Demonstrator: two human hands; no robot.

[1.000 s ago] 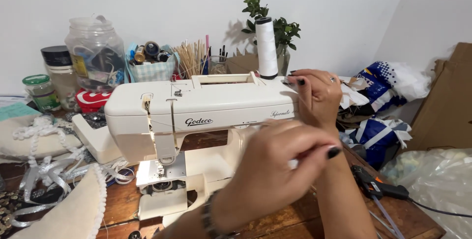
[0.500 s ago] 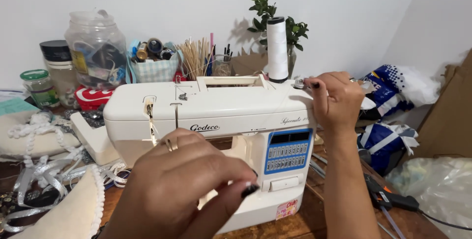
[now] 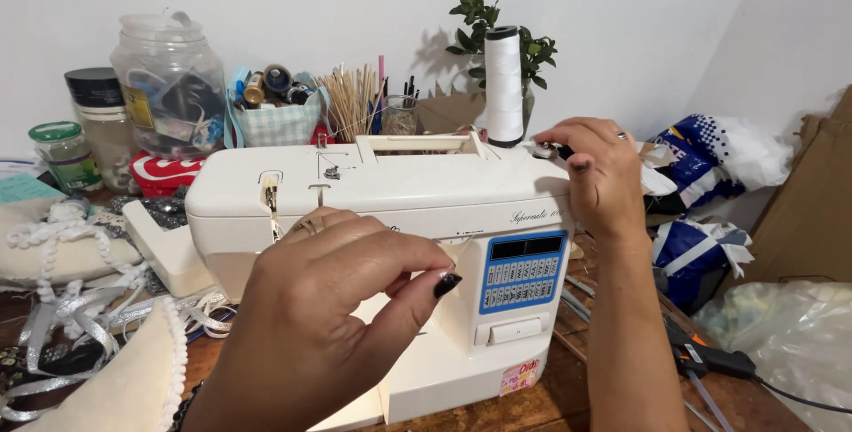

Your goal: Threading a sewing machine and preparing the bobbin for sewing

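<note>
A clear plastic jar (image 3: 170, 86) of oddments stands at the far left. Before the cream plastic sewing machine (image 3: 382, 245), the left hand (image 3: 328, 308) pinches a fine white thread (image 3: 461, 241) between thumb and forefinger. Beside the tall white thread spool (image 3: 503, 86), the right hand (image 3: 596, 174) closes its fingertips on a small metal bobbin (image 3: 541, 150) on top. A hard tug could likely snap the taut thread.

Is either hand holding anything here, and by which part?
Left hand pinches a thin thread between thumb and forefinger. Right hand touches the bobbin on the sewing machine.
</note>
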